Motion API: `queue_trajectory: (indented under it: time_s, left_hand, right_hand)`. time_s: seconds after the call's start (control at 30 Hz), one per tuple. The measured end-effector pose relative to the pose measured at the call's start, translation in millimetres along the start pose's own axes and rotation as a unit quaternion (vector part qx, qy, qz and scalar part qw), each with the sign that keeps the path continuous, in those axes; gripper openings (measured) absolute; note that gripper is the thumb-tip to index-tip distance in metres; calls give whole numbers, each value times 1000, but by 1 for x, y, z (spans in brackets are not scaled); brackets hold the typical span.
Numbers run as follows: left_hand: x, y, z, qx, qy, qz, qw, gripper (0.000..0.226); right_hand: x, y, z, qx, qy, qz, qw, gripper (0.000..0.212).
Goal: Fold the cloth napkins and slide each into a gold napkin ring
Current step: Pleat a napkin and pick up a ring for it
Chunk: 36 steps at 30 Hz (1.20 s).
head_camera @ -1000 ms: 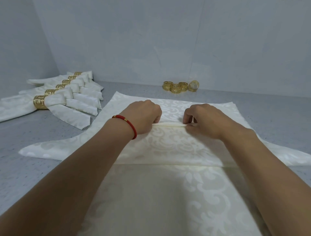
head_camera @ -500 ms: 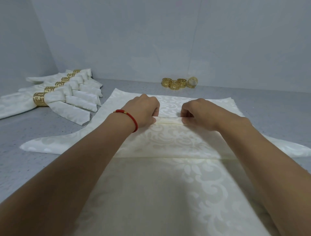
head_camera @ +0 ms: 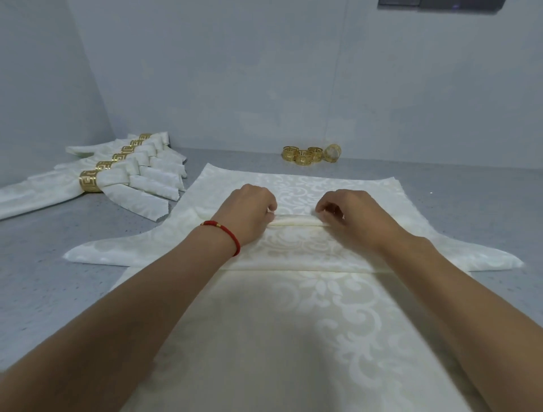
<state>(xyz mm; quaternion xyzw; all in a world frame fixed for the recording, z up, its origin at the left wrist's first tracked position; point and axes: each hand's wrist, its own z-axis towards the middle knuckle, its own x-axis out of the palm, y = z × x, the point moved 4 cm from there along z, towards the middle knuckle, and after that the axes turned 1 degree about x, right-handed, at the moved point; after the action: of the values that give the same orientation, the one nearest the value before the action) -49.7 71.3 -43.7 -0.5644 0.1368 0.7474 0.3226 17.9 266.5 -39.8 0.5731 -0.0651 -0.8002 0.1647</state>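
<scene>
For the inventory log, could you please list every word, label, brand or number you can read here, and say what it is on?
None can be read.
The gold napkin rings bear only a cut-out key pattern.
The napkin shows only a woven floral design.
The dark fixture at the top edge shows no legible marking.

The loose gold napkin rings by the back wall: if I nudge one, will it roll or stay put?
Of the gold napkin rings, three seem to stand on their flat ends, so they would probably slide. The rightmost ring looks tipped onto its curved side and may well roll. All look openwork, so probably light.
</scene>
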Motion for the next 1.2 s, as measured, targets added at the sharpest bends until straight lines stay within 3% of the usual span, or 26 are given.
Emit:
queue_trajectory:
  time_s: [0.1, 0.23, 0.33, 0.37, 0.47, 0.6, 0.7, 0.83, 1.0, 1.07, 1.2]
  left_hand:
    - [3, -4, -2, -2, 29, 0, 1000, 32]
    - [4, -14, -11, 27, -22, 177, 984, 9]
    - [2, -26, -22, 83, -50, 246, 964, 21]
    - [0, -28, -24, 99, -45, 253, 961, 23]
    - [-8, -31, -30, 99, -9, 233, 967, 28]
    - [-8, -15, -31, 5, 15, 72, 997, 25]
    - [-8, -12, -31, -39, 4, 4, 999, 15]
    - [-7, -19, -31, -44, 42, 31, 998, 13]
    - [-12, -33, -41, 27, -5, 187, 982, 8]
    - [-14, -39, -46, 63, -14, 233, 970, 16]
    - [-17, -37, -48, 69, 43, 172, 982, 25]
  right_hand:
    - [5, 1, -1, -3, 14, -25, 1000, 16]
    - [3, 8, -8, -69, 2, -138, 988, 13]
    - [2, 15, -16, -122, -21, -219, 968, 3]
    - [4, 16, -18, -132, -16, -244, 961, 9]
    - [1, 21, -23, -129, 34, -248, 960, 11]
    - [-12, 20, -18, 9, 59, -92, 994, 15]
    - [-7, 17, -16, 47, 65, -65, 995, 20]
    - [-1, 18, -22, 17, 53, -116, 992, 19]
    - [0, 25, -33, -104, -3, -238, 966, 4]
    - [0, 29, -41, -139, -4, -267, 954, 10]
    - [-8, 34, -49, -145, 44, -227, 962, 5]
